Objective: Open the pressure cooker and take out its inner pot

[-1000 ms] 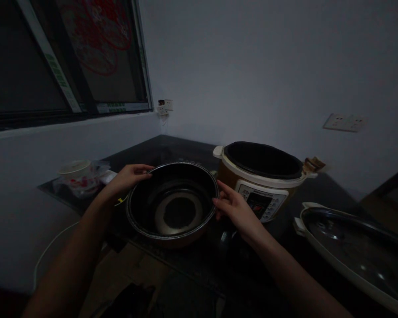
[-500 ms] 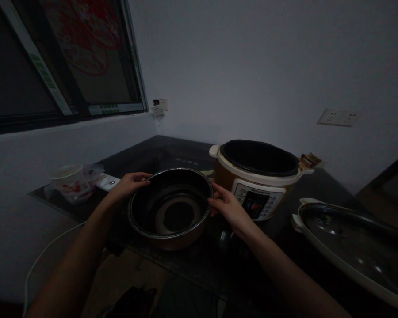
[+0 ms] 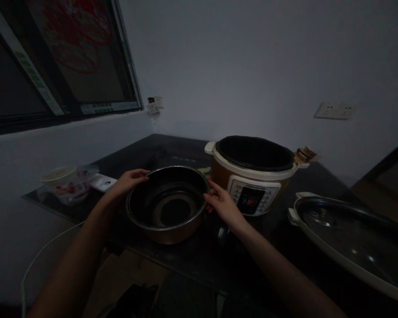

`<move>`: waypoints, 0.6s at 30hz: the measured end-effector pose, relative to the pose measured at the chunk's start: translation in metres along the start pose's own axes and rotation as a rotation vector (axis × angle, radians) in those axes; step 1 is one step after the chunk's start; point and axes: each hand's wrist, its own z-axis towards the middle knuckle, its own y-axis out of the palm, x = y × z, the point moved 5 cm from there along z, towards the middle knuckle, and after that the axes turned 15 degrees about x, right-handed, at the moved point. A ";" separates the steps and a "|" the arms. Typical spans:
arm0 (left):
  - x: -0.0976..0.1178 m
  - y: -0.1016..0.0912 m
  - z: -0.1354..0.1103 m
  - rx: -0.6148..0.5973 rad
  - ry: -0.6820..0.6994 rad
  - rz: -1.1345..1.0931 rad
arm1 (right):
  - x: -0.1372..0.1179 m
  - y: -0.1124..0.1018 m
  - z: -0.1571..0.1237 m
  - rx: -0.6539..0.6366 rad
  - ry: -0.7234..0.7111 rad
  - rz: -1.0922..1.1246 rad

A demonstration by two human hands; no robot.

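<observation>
A round dark pot (image 3: 172, 234) with a brown outside and a black inside is between my two hands, near the front edge of the counter. My left hand (image 3: 132, 182) grips its rim at the upper left, fingers closed on the edge. On the opposite side my right hand (image 3: 220, 203) pinches the rim, thumb inside and fingers outside. The inside of the pot looks bare. Just behind my right hand stands an electric cooker (image 3: 252, 194) with a white rim, a control panel and no lid on it. Whether the pot rests on the counter is hard to tell.
A large oval glass lid (image 3: 351, 247) with a pale rim lies at the right. On the left are a paper cup in a plastic bag (image 3: 66, 185) and a white device (image 3: 102, 182). Wall sockets (image 3: 334, 111) are above the dark counter (image 3: 146, 152); a white cable (image 3: 43, 251) hangs at the left.
The whole view has shifted slightly. Both hands stay on the pot's rim, and the pot shows no clear movement against the counter.
</observation>
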 end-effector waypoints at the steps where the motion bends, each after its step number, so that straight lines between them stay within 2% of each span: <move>1: 0.002 0.000 0.001 -0.004 0.009 0.015 | -0.001 -0.001 -0.001 -0.007 -0.005 -0.015; 4: 0.014 -0.004 0.005 0.055 0.070 0.087 | -0.008 -0.005 -0.005 -0.057 -0.036 -0.094; 6: 0.035 -0.009 -0.002 0.205 0.234 0.219 | -0.019 -0.012 -0.010 -0.092 -0.076 -0.159; 8: 0.066 -0.009 -0.025 0.373 0.481 0.347 | -0.033 -0.023 -0.020 -0.117 -0.127 -0.218; 9: 0.081 -0.006 -0.043 0.408 0.576 0.345 | -0.041 -0.029 -0.028 -0.131 -0.152 -0.244; 11: 0.110 0.005 -0.087 0.395 0.725 0.238 | -0.057 -0.042 -0.046 -0.160 -0.188 -0.295; 13: 0.134 0.023 -0.135 0.242 0.855 0.108 | -0.073 -0.056 -0.068 -0.171 -0.205 -0.339; 15: 0.150 0.046 -0.181 -0.006 0.997 -0.029 | -0.085 -0.071 -0.089 -0.156 -0.221 -0.381; 17: 0.155 0.074 -0.217 -0.316 1.089 -0.124 | -0.092 -0.085 -0.106 -0.106 -0.240 -0.403; 18: 0.154 0.088 -0.230 -0.427 1.110 -0.157 | -0.093 -0.093 -0.113 -0.072 -0.247 -0.407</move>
